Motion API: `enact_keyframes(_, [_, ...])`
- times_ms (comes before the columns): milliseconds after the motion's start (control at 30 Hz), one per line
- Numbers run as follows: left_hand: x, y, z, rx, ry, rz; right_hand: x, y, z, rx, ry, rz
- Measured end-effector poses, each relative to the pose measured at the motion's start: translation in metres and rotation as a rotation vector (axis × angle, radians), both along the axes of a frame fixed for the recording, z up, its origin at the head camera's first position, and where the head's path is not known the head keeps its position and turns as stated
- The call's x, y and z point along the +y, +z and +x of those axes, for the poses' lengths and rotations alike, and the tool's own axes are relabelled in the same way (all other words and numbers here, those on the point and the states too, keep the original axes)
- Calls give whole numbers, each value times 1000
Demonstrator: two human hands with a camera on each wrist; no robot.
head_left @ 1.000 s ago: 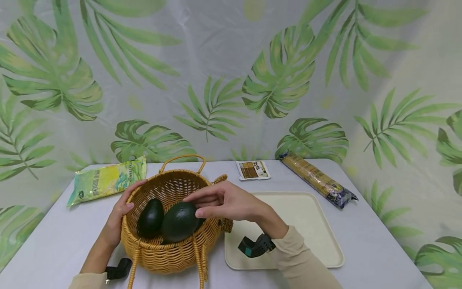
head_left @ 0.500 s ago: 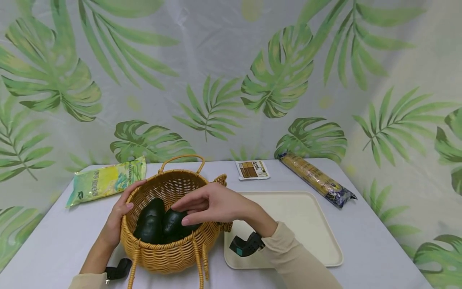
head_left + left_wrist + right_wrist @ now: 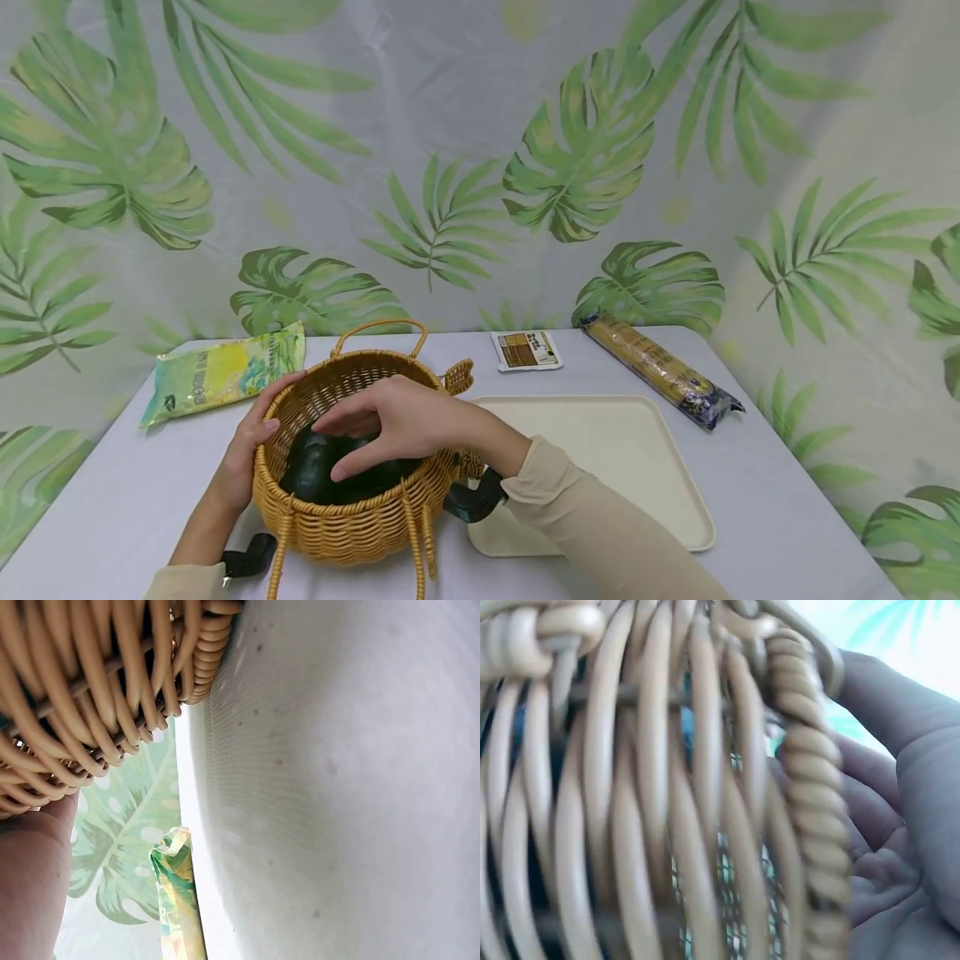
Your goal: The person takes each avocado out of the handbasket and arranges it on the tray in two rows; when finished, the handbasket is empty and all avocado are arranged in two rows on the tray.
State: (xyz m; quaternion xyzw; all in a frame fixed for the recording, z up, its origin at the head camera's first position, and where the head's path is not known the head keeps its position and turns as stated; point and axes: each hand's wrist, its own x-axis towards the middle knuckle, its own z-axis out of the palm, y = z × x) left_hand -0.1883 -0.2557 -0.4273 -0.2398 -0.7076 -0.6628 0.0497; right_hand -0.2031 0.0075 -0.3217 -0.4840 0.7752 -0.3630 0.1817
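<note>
A round wicker basket (image 3: 345, 533) stands left of centre in the head view, holding glossy dark green avocados (image 3: 306, 475), partly hidden by my right hand. My left hand (image 3: 243, 450) grips the basket's left rim, thumb over the edge. In the left wrist view the woven wall (image 3: 97, 682) covers most of that hand. Over the basket's mouth, my right hand (image 3: 405, 421) reaches in from the right, thumb and fingers apart above the left avocado. Whether it touches the fruit is unclear. The right wrist view shows its palm (image 3: 885, 877) behind the twisted rim.
A cream tray (image 3: 600, 467) lies right of the basket. At the back are a yellow-green packet (image 3: 225, 375), a small white-and-brown packet (image 3: 527, 351) and a long pack of what looks like noodles (image 3: 652, 365). The basket's upright handle (image 3: 378, 323) and front legs (image 3: 416, 542) stick out.
My right hand has moved left across the basket, from the larger-looking avocado to above the left one. That avocado has been lowered among the others. My left hand stays on the rim.
</note>
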Motion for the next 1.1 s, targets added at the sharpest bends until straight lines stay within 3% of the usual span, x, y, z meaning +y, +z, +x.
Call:
enact_keyframes(533, [1, 0, 0, -24, 22, -18, -21, -15, -9, 26, -66, 133])
enact_keyframes(700, [0, 0, 1, -16, 19, -8, -24, -17, -10, -36, -15, 194])
enact_keyframes(867, [0, 0, 1, -18, 17, -10, -25, -19, -11, -67, -20, 168])
enact_keyframes(1100, [-1, 1, 1, -32, 16, -24, -28, -18, -10, -17, 23, 217])
